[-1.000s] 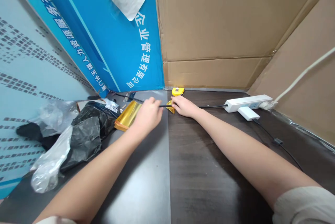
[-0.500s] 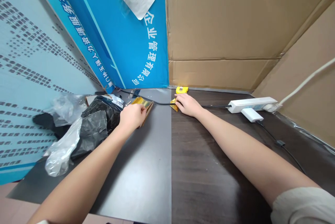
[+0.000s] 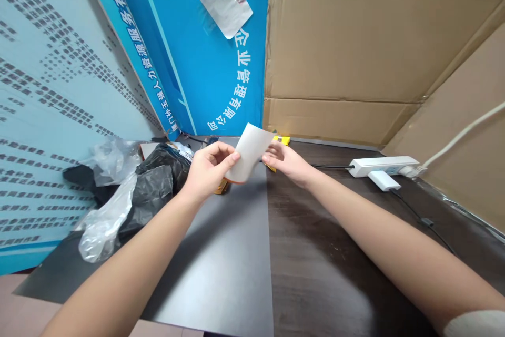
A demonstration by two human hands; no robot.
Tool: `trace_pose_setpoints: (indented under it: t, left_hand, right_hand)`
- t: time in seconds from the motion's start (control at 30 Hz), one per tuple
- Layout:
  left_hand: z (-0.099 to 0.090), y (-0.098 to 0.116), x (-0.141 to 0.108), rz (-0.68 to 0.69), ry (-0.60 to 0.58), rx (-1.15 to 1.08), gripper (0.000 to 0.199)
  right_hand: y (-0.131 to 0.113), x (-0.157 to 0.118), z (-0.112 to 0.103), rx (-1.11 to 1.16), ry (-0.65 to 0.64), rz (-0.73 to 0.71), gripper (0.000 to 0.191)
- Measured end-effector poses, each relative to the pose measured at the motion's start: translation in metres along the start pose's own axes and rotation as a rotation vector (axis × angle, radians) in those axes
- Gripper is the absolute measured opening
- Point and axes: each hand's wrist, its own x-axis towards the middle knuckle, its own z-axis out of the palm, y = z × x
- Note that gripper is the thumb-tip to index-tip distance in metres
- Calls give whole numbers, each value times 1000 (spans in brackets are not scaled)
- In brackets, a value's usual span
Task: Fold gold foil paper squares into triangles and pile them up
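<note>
A makeshift work booth, in what kind of building cannot be told: cardboard (image 3: 343, 37) and a blue panel (image 3: 209, 74) with printed Chinese company lettering wall in a counter (image 3: 229, 258) bearing a power strip (image 3: 379, 164) and crumpled bags (image 3: 152, 192).

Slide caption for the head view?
Left hand holding a white sheet, right hand near its edge; black bag left, power strip right.

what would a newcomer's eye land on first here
Probably the blue panel first, standing at the back beside the cardboard. Next, the pale sheet pinched in the left hand, near the picture's centre. The crumpled black bag on the left might come third.
</note>
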Motion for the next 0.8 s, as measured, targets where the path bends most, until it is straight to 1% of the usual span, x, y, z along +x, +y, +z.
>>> trace_pose_setpoints:
  t: [0.03, 0.07, 0.13, 0.23, 0.37, 0.43, 0.53, 0.63, 0.8]
  left_hand:
    - [4, 2, -2, -30, -2, -104, 47]
    - [7, 2, -5, -49, -7, -149, 49]
    - [12, -1, -12, -87, -25, -185, 51]
    - [17, -15, -23, -142, -57, -195, 51]
    - [21, -37, -34, -189, -92, -200, 52]
    - [22, -43, -37, -202, -114, -203, 54]
    - [24, -48, -40, -218, -143, -209, 63]
    - [24, -52, -43, -228, -159, -206, 72]
    - [27, -62, -45, -221, -172, -179, 77]
  right_hand:
    - [-8, -5, 3, 61, 3, 17, 67]
    - [-15, -11, 6, 110, 28, 36, 68]
    - [-25, -25, 9, 183, 97, 80, 66]
    - [-32, -49, 12, 258, 190, 158, 62]
    - [-30, -75, 17, 307, 259, 278, 57]
    - [-27, -83, 19, 316, 275, 329, 56]
    - [-22, -93, 19, 317, 289, 387, 55]
    - [-16, -101, 20, 308, 305, 405, 55]
    - [-9, -107, 20, 295, 317, 388, 53]
